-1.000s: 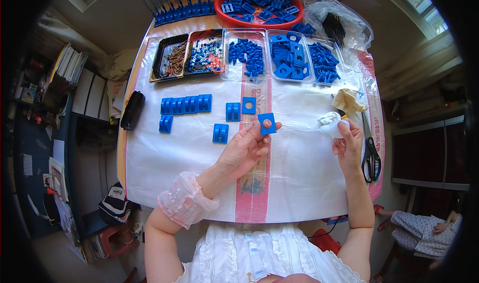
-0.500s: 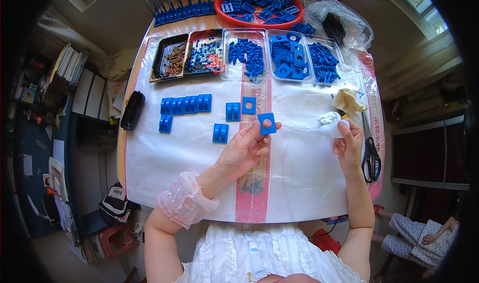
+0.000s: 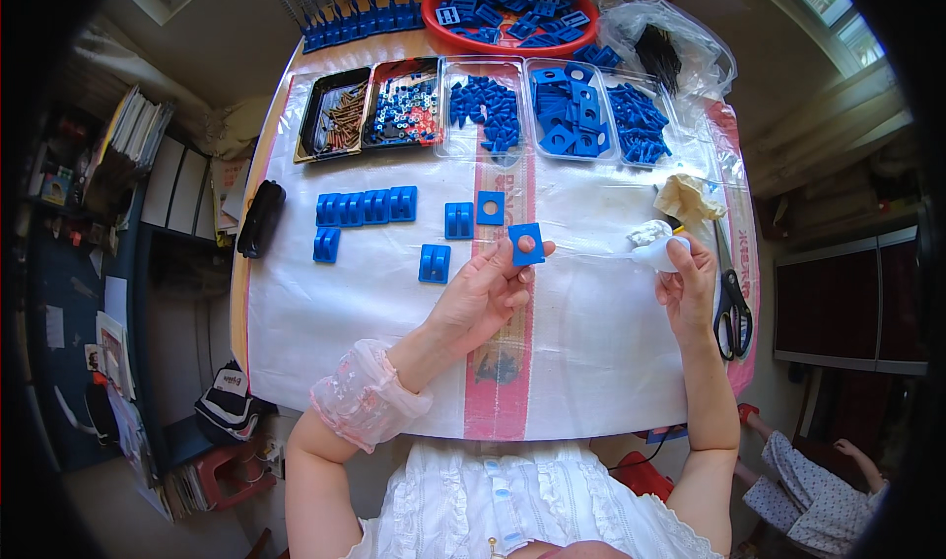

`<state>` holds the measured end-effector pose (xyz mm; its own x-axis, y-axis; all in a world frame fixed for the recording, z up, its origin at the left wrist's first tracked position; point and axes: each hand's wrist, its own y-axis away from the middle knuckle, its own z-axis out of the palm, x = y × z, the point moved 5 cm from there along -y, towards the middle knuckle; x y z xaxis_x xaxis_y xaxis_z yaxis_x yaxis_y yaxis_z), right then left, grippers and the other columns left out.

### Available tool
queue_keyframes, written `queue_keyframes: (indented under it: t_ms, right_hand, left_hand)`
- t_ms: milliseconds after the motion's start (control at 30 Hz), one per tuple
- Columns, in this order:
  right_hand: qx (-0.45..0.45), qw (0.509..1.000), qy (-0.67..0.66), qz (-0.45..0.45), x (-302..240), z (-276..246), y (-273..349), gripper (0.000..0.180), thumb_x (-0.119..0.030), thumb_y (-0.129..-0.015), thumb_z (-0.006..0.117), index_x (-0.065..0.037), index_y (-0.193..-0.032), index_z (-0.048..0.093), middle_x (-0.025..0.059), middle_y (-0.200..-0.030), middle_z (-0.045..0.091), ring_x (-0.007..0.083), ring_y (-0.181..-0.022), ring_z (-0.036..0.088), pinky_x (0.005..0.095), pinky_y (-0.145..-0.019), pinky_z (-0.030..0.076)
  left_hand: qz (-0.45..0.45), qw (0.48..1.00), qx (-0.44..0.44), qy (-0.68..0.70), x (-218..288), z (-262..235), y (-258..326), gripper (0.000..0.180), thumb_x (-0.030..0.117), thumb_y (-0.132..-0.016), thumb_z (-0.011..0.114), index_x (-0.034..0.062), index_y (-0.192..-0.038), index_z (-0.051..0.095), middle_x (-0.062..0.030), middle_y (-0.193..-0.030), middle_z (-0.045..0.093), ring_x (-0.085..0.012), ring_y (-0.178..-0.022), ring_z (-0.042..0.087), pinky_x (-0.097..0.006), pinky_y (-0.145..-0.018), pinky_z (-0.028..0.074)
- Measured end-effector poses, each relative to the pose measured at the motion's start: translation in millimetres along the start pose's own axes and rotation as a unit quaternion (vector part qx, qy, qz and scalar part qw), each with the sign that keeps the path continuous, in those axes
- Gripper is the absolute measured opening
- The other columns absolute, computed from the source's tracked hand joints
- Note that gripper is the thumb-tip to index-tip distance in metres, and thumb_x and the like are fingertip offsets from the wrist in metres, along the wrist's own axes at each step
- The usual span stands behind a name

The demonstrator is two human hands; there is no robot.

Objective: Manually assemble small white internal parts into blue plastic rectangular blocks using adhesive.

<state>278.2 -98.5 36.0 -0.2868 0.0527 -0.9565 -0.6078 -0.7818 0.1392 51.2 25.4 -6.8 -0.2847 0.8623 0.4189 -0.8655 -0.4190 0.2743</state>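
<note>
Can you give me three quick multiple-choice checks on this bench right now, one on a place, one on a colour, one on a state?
1. Where do the scissors lie?
A. At the table's right edge, beyond the right hand
B. In the red bowl
C. Beside the black case at the left edge

2. What colour is the square plate in the left hand?
A. Red
B. Blue
C. White

3. How does the right hand stand?
A. Flat and empty on the sheet
B. Closed around a small white object
C. Gripping the scissors

Answers: 1 A, the black-handled scissors lie on the sheet to the right of the right hand. 2 B, the plate pinched at the fingertips is blue with a round hole. 3 B, the fingers wrap a white object, and the scissors lie untouched.
</note>
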Motion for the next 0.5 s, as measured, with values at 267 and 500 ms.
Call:
queue_keyframes:
  t_ms: [267,500]
  right_hand:
    - [-0.014,1.000,-0.027,-0.007,2,-1,1,0.014,-0.017,-0.091,0.067,-0.005,-0.085,0.064,-0.0048,-0.062,0.056,-0.0012,-0.039,0.037,0.0200,-0.036,0.040]
    - [-0.031,0.999,-0.031,-0.008,5,11,10,0.015,-0.017,-0.090,0.067,-0.002,-0.091,0.065,-0.0004,-0.070,0.063,-0.0010,-0.039,0.037,0.0202,-0.037,0.041]
  left_hand:
    - [0.002,1.000,-0.012,-0.010,0,0,-1,0.024,0.032,-0.100,0.055,0.0116,-0.113,0.060,-0.0061,-0.128,0.056,-0.0061,-0.083,0.047,-0.016,-0.061,0.041]
    - [-0.001,1.000,-0.018,-0.008,-1,3,0,0.021,0.030,-0.101,0.054,0.0120,-0.111,0.060,-0.0057,-0.130,0.054,-0.0051,-0.080,0.045,-0.015,-0.060,0.040]
